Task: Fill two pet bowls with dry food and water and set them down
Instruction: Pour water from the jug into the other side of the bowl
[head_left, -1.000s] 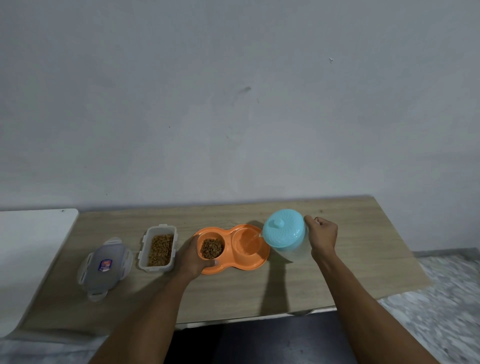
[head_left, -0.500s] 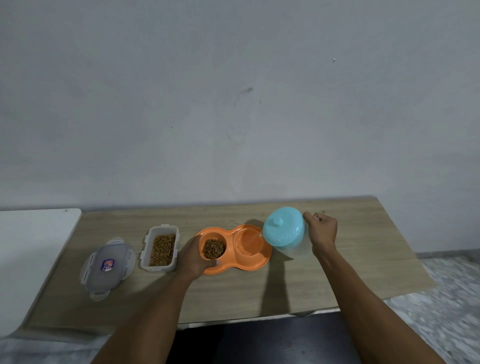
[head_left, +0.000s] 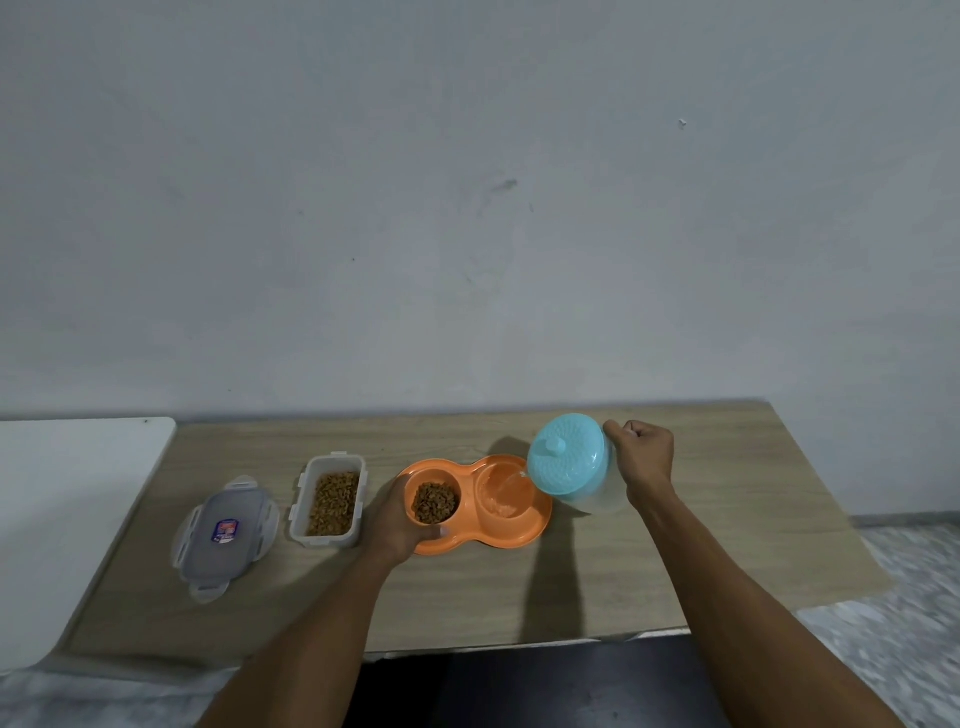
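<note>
Currently pouring: water is being tipped from the jug (head_left: 571, 470) into the right-hand well of the orange double bowl (head_left: 475, 504), which is lying flat on the wooden table (head_left: 675, 561), near its middle.
Left hand (head_left: 402, 522): the front-left rim of the bowl is being pinched, thumb on the near lip and fingers curled around the side by the food well; the dish is being steadied rather than lifted.
Right hand (head_left: 641, 460): it is being kept closed in a fist behind the jug, presumably on a handle; the handle itself is being hidden by the fingers and the blue lid (head_left: 566, 452).
Food well: the kibble (head_left: 435, 501) is already lying in the left well, so that half is being judged as done.
Water well: a thin stream is being seen landing near its far edge, and the tilt is best being held shallow so that nothing is being splashed into the kibble alongside.
Storage box (head_left: 328, 501): it is being left open just left of the bowl, with its loose cover (head_left: 224, 535) further left.
Hard to make out: the water level is being masked by glare and the orange plastic, and the spout is being covered by the lid, so fullness cannot be told.
Cut off: both elbows are being lost at the bottom edge.
</note>
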